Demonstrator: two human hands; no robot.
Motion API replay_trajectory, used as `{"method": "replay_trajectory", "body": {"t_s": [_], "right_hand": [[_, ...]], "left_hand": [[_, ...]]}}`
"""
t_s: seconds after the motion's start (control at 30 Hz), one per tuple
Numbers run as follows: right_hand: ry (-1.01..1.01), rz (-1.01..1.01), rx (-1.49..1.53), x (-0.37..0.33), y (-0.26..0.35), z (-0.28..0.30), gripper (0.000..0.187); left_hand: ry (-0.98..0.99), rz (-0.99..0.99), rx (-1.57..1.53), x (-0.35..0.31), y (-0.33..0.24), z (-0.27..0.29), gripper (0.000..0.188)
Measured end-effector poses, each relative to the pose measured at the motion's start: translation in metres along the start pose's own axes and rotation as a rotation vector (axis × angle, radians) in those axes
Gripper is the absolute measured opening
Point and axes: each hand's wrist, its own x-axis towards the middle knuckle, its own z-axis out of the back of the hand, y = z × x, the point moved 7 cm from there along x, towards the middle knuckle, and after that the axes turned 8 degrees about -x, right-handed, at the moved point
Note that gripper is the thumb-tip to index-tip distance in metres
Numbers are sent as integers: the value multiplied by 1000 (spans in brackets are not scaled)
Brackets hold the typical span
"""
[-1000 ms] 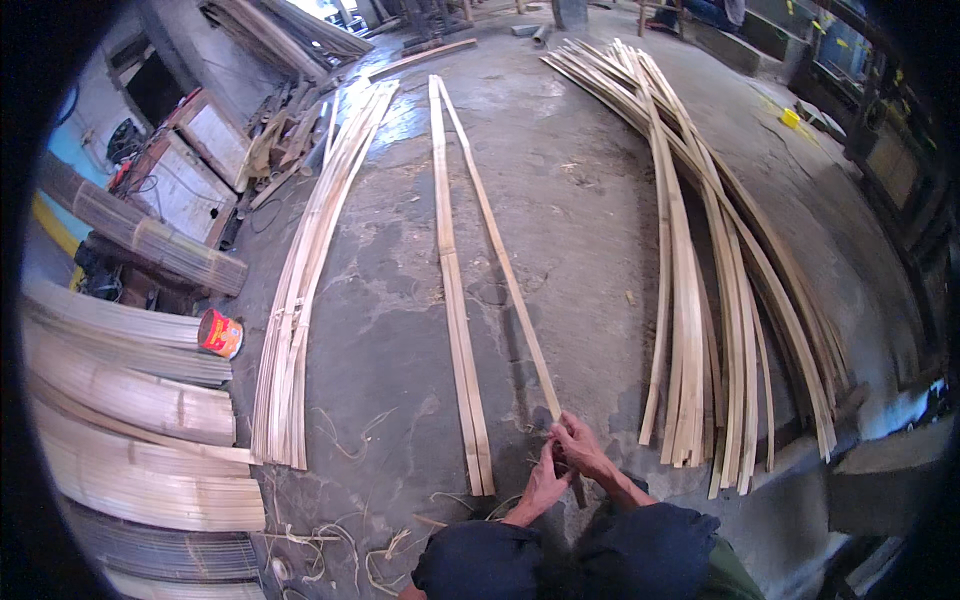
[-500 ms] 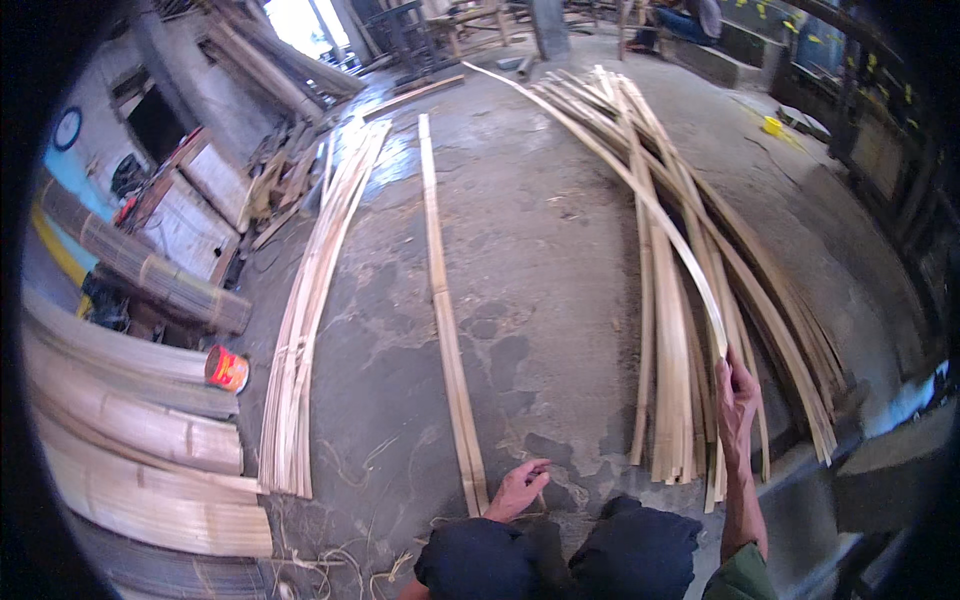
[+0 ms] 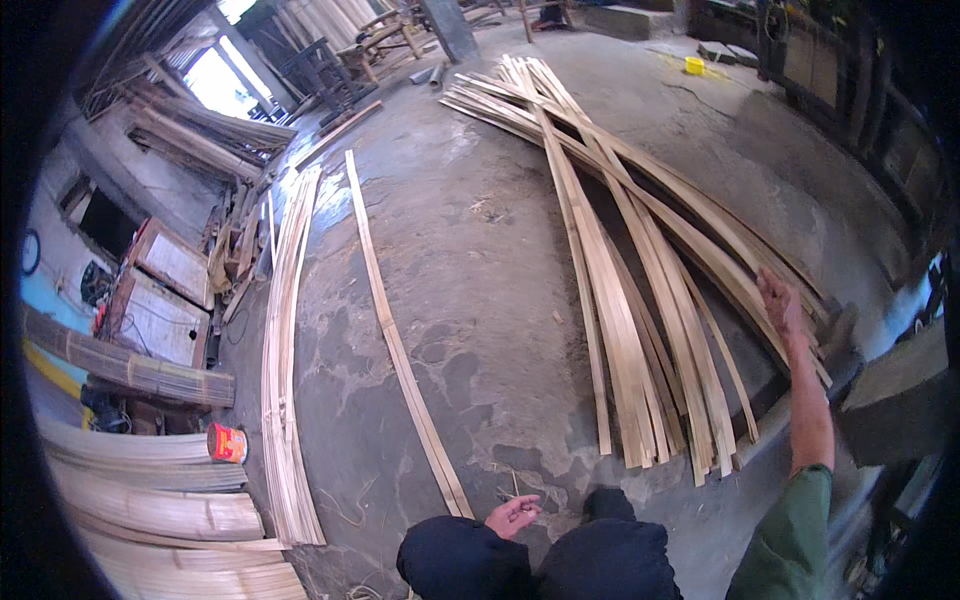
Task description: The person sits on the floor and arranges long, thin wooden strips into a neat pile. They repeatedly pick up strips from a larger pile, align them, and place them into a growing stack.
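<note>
Floor (image 3: 480, 250): bare concrete, my sorting space, strips laid lengthwise.
Big pile (image 3: 640, 300): long bamboo strips fanned out to my right, loosely crossed.
Left bundle (image 3: 285, 370): neater stack, apart from the pile, probably sorted.
Single strip (image 3: 400, 350): alone in the middle, its near end just beside my left hand.
Right hand (image 3: 780, 300): stretched out, fingers flat on the pile's edge strips; I can't tell if it grips.
Left hand (image 3: 512, 515): loosely curled, palm up, holding nothing.

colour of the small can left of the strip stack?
Orange-red with a white band; the can shows in the head view.
</note>
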Motion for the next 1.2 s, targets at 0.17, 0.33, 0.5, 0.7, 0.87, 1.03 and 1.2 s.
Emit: {"method": "replay_trajectory", "body": {"t_s": [0.17, 0.33, 0.5, 0.7, 0.87, 1.03, 1.2], "right_hand": [[131, -28, -86, 30, -39, -2, 44], [220, -71, -199, 44, -74, -22, 43], [131, 39, -335, 58, -179, -46, 43], [2, 115, -464, 45, -140, -79, 43], [137, -25, 449, -22, 9, -109, 40], [585, 112, 830, -173, 242, -158, 28], [1199, -18, 984, -344, 396, -233, 27]], "left_hand": [[44, 85, -77, -21, 4, -3, 45], [-80, 36, -73, -34, 3, 14, 46], [-348, -104, 99, -29, 4, 42, 36], [-845, -292, 588, -61, -16, 95, 30], [-1047, -435, 757, -67, -2, 136, 37], [-1148, -330, 636, -52, 33, 173, 52], [-1082, -255, 461, -27, 17, 171, 51]]}}
